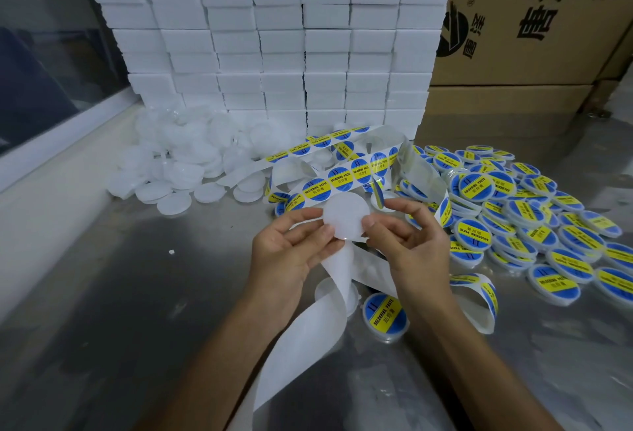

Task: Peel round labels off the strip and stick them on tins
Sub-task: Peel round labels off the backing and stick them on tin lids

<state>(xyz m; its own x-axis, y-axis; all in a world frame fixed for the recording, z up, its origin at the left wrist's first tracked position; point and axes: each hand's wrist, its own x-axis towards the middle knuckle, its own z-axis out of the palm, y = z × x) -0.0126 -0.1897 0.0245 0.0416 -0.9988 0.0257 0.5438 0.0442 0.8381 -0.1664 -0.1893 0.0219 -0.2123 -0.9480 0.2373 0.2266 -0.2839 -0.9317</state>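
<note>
Round translucent-white plastic tin (346,217), unlabelled, pinched between left hand (291,245) and right hand (409,239) fingertips; could slip, or take its label crooked.

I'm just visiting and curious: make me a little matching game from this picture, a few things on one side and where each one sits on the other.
Things:
1. plain white tin
2. heap of labelled tins
3. heap of unlabelled tins
4. cardboard box

Places:
A. far right, behind the table
B. table, left side
C. between the left hand and right hand
D. table, right side

Pairs: 1-C, 2-D, 3-B, 4-A
</note>
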